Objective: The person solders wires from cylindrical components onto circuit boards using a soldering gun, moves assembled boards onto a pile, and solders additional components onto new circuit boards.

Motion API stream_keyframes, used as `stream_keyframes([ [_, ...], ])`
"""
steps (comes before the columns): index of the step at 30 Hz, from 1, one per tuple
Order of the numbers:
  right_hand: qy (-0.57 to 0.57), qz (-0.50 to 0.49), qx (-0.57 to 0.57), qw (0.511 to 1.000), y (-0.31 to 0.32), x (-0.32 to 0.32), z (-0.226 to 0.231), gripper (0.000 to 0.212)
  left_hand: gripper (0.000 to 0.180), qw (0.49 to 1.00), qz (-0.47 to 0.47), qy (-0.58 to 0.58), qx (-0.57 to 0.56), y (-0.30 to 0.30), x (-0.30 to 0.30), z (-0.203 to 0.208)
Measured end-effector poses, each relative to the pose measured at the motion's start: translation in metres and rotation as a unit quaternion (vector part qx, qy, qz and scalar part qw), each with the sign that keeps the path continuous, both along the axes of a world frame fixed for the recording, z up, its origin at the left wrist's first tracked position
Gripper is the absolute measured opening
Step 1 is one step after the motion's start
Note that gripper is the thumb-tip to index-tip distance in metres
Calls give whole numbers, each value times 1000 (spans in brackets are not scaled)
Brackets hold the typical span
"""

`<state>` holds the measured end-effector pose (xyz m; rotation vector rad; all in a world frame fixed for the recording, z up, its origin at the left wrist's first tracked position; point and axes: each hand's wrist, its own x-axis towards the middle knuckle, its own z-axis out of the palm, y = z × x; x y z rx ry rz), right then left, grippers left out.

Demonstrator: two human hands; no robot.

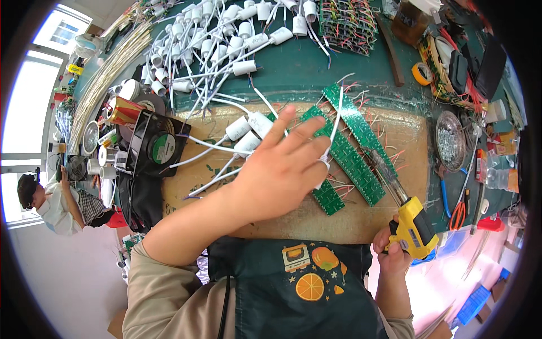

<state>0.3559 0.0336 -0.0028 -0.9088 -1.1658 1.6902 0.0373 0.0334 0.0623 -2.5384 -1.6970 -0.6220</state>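
My left hand [282, 175] is stretched over the mat with its fingers spread. Beside its fingertips and knuckles lie white cylindrical capacitors [260, 124] with white cables. Another white cable [337, 121] runs down over the green circuit boards [345, 150] to a white part at the edge of this hand, mostly hidden by the fingers. The thumb is hidden too. My right hand [392, 251] grips a yellow and black soldering gun [413, 229] by its handle. Its metal tip points up and left over the right-hand board strip [361, 127]; whether it touches cannot be told.
Brown cardboard [406, 169] covers the near work surface. A black fan [158, 144] stands at left, a heap of capacitors [226, 42] behind. Wired boards [347, 25] lie at the back. Orange tape [422, 73], a metal dish [450, 138] and pliers [444, 192] are at right. Another person [62, 203] sits far left.
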Motion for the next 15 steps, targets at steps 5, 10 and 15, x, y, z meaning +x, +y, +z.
stream_keyframes([
  [5,14,4,-3,1000,2,2,-2,68,24,980,176,-41,84,39,-63,-21],
  [10,26,16,10,999,3,2,-2,60,35,956,288,45,46,67,-111,-22],
  [15,35,12,-13,999,2,3,-2,61,41,944,313,100,-33,77,-117,-25],
])
